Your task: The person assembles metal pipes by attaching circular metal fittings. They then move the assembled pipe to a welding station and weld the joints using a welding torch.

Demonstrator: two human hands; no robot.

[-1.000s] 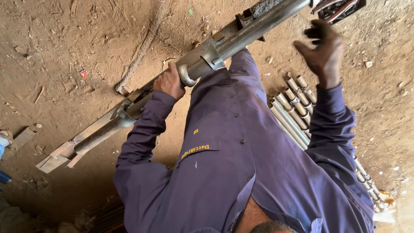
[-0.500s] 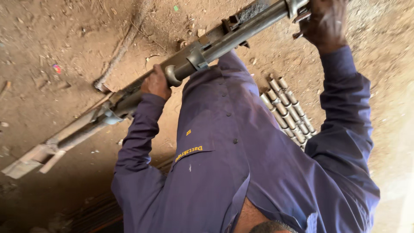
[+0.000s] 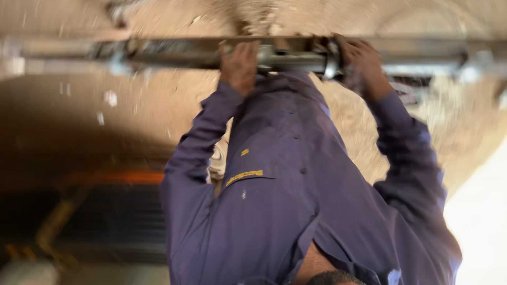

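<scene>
Your left hand [image 3: 240,63] and right hand [image 3: 362,60] both clench the long grey metal shaft [image 3: 185,53], whose long axis runs crosswise above the sandy ground [image 3: 158,105], the left grip nearer its middle.

Shirt [image 3: 296,211] purple, yellow pocket trim; metal shaft [image 3: 285,55] grey; ground [image 3: 158,105] sandy brown, blurred.

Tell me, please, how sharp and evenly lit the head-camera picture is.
Head view: motion blur smears the whole frame; the long metal shaft streaks sideways, the left hand and right hand on it are soft; the lower left is deep shadow, the lower right corner washes out white.
</scene>
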